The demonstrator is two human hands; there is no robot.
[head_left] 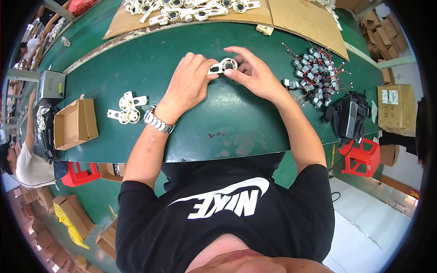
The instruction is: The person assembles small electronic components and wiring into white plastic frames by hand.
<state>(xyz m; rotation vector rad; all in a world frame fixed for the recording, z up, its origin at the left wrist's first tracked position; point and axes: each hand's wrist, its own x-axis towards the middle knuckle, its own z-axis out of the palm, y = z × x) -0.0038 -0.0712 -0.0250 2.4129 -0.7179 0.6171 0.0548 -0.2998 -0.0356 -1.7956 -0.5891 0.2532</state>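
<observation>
My left hand (189, 83) pinches the narrow end of a white plastic housing (215, 69), thumb and fingers closed on it. The housing has a rectangular slot in its arm and a round ring end with a dark centre. At that ring end is my right hand (256, 76), its thumb pressed on the ring, index finger raised and the other fingers curled beside it. Both hands are above the green table, and the housing is held up between them. Left of my left wrist lie several similar white housings (129, 109) in a small group.
At right lies a pile of small grey motors with red wires (316, 75), beside a black bag-like device (349, 116). More white housings (200, 14) lie on cardboard (291, 18) at the far side. An open cardboard box (75, 123) stands left. Another person (29, 159) sits at far left.
</observation>
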